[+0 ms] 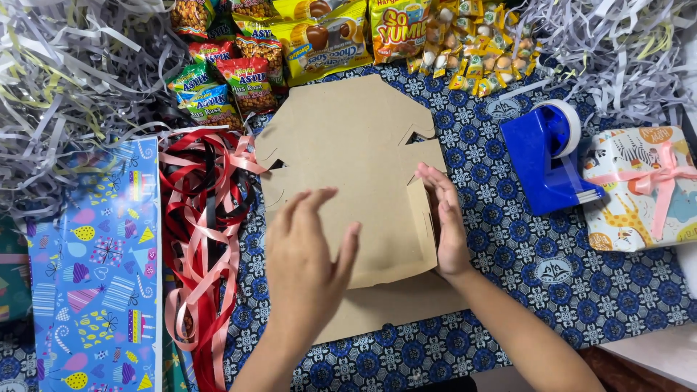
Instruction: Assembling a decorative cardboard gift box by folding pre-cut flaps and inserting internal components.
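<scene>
A flat brown cardboard box blank (348,160) lies in the middle of the blue patterned tablecloth (566,283), its cut flaps and notches showing along both side edges. The left hand (308,261) rests flat on the lower left part of the cardboard, fingers spread and slightly lifted at the tips, gripping nothing. The right hand (444,221) stands on edge against the right side of the blank, fingers straight and close together, pressed along a raised side flap that it holds upright; it pinches nothing. Most of the cardboard reaches away from both hands toward the far side of the table, and a lower panel runs under the wrists toward the near edge. To the left, a heap of red, pink and black ribbons (207,239) lies touching the blank's left edge, with a sheet of blue party-patterned wrapping paper (94,290) beyond it. At the far edge, snack packets (239,65) and small wrapped sweets (472,43) crowd close to the cardboard's top. To the right, a blue tape dispenser (548,156) stands a little apart, with a strip of bare cloth between, and a wrapped gift with a pink ribbon (642,189) lies just past it. Shredded grey paper (65,80) fills both far corners.
</scene>
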